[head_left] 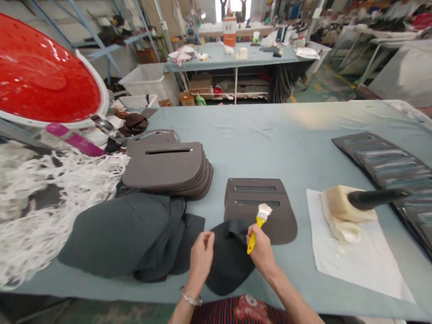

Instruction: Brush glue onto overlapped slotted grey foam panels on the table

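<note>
- right hand (261,254): closed firmly around yellow brush (253,238)
- left hand (201,263): half-curled, empty, just beside dark fabric piece (229,263)
- fabric looks light, soft, floppy; grip by its edge

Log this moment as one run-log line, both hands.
left hand: empty, beside black fabric panel | right hand: holds yellow brush, white-coated bristles | nearby: slotted grey panels

Bare forearms (286,288), silver link bracelet (191,298) on left wrist (187,290); red-black striped garment (216,312), red floral patch (251,308).
</note>
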A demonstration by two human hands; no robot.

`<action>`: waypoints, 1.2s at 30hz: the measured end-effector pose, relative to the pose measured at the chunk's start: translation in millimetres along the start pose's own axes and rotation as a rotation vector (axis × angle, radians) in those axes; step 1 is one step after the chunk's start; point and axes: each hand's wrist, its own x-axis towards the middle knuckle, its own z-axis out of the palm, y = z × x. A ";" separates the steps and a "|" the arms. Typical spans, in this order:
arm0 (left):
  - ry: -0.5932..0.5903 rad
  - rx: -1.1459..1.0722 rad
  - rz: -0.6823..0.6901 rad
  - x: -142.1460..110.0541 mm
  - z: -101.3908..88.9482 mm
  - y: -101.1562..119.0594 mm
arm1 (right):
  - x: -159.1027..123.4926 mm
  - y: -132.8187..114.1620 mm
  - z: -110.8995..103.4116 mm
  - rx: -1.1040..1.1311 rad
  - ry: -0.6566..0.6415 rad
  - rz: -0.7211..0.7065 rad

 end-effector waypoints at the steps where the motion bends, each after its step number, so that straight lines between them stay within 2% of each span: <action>1: 0.068 0.146 0.009 1.3 1.5 -7.5 | -0.9 11.7 -2.9 -0.028 0.025 0.009; 4: 0.163 0.499 0.002 0.3 9.3 -26.3 | -3.2 32.5 -12.0 -0.081 0.058 0.017; 6: 0.164 0.600 0.013 -2.6 15.0 -34.8 | -4.3 36.4 -16.8 -0.107 0.075 0.004; 8: 0.133 0.586 -0.023 -3.7 17.1 -40.9 | -4.6 37.2 -20.6 -0.134 0.102 -0.006; 12: -0.045 0.401 -0.167 6.0 10.3 -45.8 | -3.4 46.2 -30.4 -0.181 0.161 0.030; 14: -0.074 0.288 -0.123 15.7 8.1 -41.5 | -2.0 57.6 -39.0 -0.216 0.199 0.063; 16: -0.071 0.159 -0.023 26.5 11.9 -31.6 | 0.0 72.8 -49.9 -0.267 0.255 0.100; 19: -0.112 0.005 0.122 41.3 29.9 -11.5 | 4.0 98.6 -66.9 -0.363 0.327 0.152; 22: -0.083 0.017 0.220 52.0 54.7 2.2 | 7.9 121.9 -78.6 -0.437 0.350 0.179; 26: 0.033 0.126 0.322 58.9 78.2 2.1 | 13.1 141.6 -82.9 -0.439 0.346 0.150; 29: 0.059 0.183 0.366 57.6 82.3 0.6 | 17.3 144.9 -84.6 -0.434 0.341 0.103; 33: 0.126 0.307 0.387 50.0 72.1 4.0 | 13.7 134.5 -101.3 -0.520 0.356 0.073; 34: 0.116 0.336 0.365 48.4 67.4 3.4 | 9.5 130.2 -109.4 -0.541 0.370 0.085; 36: -0.003 0.377 0.244 47.5 57.0 -1.4 | -3.4 120.7 -129.9 -0.535 0.425 0.120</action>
